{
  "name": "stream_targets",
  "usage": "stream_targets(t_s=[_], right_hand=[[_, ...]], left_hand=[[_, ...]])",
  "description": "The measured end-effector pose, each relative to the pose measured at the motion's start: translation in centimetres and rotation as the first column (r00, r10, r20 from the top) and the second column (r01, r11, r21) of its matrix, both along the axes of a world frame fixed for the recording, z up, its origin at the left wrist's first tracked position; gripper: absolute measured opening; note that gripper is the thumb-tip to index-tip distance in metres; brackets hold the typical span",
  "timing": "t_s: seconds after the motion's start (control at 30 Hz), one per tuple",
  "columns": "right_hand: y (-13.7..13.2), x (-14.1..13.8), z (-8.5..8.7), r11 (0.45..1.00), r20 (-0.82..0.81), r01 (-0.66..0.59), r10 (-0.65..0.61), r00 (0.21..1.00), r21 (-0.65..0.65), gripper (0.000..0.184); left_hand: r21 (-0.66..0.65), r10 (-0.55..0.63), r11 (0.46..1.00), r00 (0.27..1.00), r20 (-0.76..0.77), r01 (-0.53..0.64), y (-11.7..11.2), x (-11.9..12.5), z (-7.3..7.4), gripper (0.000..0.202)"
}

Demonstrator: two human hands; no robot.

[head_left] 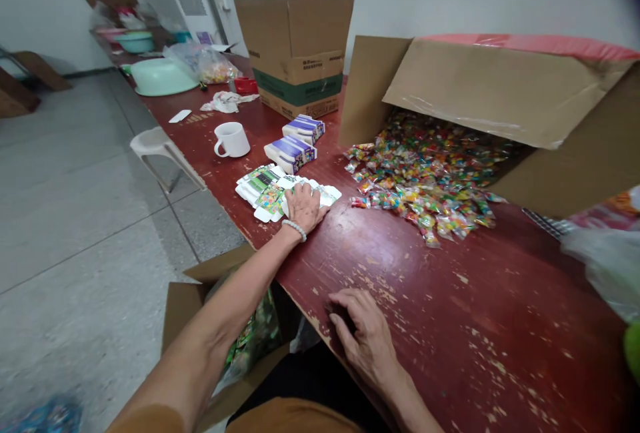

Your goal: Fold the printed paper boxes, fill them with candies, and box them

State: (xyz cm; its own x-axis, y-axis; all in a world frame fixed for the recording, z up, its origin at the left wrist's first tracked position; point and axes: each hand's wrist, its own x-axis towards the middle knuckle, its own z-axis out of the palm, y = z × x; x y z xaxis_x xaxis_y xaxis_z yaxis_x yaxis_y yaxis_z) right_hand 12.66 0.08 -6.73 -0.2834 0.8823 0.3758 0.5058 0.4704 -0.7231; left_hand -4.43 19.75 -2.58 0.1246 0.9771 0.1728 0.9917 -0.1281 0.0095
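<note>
The left hand [304, 207] lay spread on the flat cartons [260, 187] (taking one, apparently, would need an edge pinch); the right hand [363, 336] rested empty on the table [450, 299].

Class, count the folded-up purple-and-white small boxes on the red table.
2. One purple-and-white box lies just in front of the upright cardboard carton. The other lies nearer, to the right of the white mug. Others may be hidden behind the cartons.

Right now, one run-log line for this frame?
left hand: palm down on flat cartons | right hand: resting at edge of table | candy packets: spilled from tipped box
</note>
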Motion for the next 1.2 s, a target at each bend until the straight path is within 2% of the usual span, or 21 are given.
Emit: stream_targets(t_s=[0.13,0.23,0.37,0.47,0.57,0.7,0.8,0.93,1.03,1.13,1.2], right_hand=[[0.0,0.0,0.0,1.000,-0.031,-0.008,0.008,0.999,-0.012,0.024],[0.1,0.0,0.0,1.000,-0.035,-0.013,0.012,0.999,-0.009,0.024],[0.2,-0.1,0.3,1.000,-0.029,-0.011,0.011,1.000,0.005,0.022],[0.1,-0.2,0.4,1.000,-0.031,-0.002,0.003,1.000,0.010,0.020],[0.1,-0.3,0.4,1.000,-0.026,0.006,-0.006,1.000,0.015,0.020],[0.2,-0.3,0.1,1.000,-0.008,0.016,-0.016,1.000,0.023,0.022],[0.2,-0.3,0.1,1.000,-0.006,0.016,-0.016,1.000,0.007,0.021],[0.1,-0.3,0.1,1.000,-0.010,0.006,-0.006,1.000,-0.001,0.023],[0.2,-0.2,0.0,1.000,-0.054,0.006,-0.007,0.999,-0.016,0.023],[0.6,0.1,0.0,0.986,-0.221,0.063,-0.097,0.970,-0.154,0.018],[1.1,0.4,0.2,0.934,-0.366,0.126,-0.252,0.896,-0.335,0.023]], left_hand=[[-0.049,0.036,0.998,0.999,0.010,-0.035,0.2,-0.1,0.0,0.040],[-0.090,0.073,0.993,0.997,0.011,-0.072,0.5,0.0,0.5,0.044],[-0.158,0.106,0.982,0.994,0.014,-0.102,1.2,0.3,1.1,0.039],[-0.171,0.128,0.978,0.992,0.016,-0.123,1.7,0.2,1.5,0.045],[-0.179,0.127,0.976,0.992,0.017,-0.122,2.1,-0.1,2.0,0.054],[-0.210,0.099,0.973,0.995,0.023,-0.092,1.9,-0.3,2.7,0.050],[-0.227,0.031,0.974,0.998,0.050,-0.019,0.2,-0.2,2.9,0.045],[-0.219,-0.099,0.968,0.987,0.128,0.125,-4.2,0.2,2.6,0.036],[-0.190,-0.132,0.966,0.969,0.210,0.173,-7.3,0.2,2.5,0.030],[-0.165,-0.108,0.972,0.941,0.319,0.167,-9.0,0.1,2.8,0.018],[-0.177,-0.081,0.970,0.907,0.412,0.168,-9.4,-0.1,3.0,0.011]])
